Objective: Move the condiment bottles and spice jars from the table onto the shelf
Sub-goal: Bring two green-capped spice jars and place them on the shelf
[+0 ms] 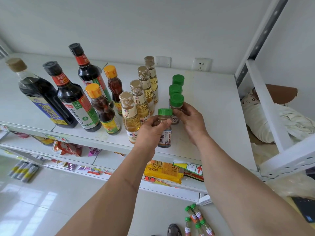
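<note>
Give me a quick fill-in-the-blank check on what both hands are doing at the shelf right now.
1. The left hand grips a spice jar with a ____ cap.
2. The right hand holds another green-capped jar standing on the ____.
3. Behind it stand ____ more green-capped jars.

Missing words: green; shelf; two

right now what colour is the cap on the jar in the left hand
Green, clearest in the head view: the left hand holds the spice jar by its neck.
</note>
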